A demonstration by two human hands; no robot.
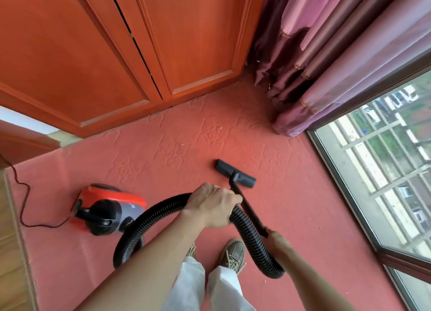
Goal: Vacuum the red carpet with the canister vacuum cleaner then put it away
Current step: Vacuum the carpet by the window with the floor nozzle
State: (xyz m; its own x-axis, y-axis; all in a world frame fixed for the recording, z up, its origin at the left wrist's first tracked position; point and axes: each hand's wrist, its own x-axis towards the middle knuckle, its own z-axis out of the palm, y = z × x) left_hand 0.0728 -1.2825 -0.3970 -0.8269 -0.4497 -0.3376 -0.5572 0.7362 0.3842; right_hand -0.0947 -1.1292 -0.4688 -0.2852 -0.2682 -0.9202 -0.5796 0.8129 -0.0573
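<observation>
The red carpet [163,152] covers the floor, embossed and dotted with small pale crumbs. A red and black canister vacuum [108,208] sits on it at the left. Its black ribbed hose [251,233] loops from the canister up through my left hand [213,204], which grips it, then curves down to the wand's end. My right hand [277,239] holds the upper end of the black wand [249,208]. The black floor nozzle [234,172] lies flat on the carpet ahead of my hands.
Orange wooden cabinet doors [116,54] stand along the far side. Purple curtains [326,66] hang in the far right corner beside a floor-level window [384,171]. The vacuum's power cord [23,194] trails left. My shoes [233,254] stand just behind the hose.
</observation>
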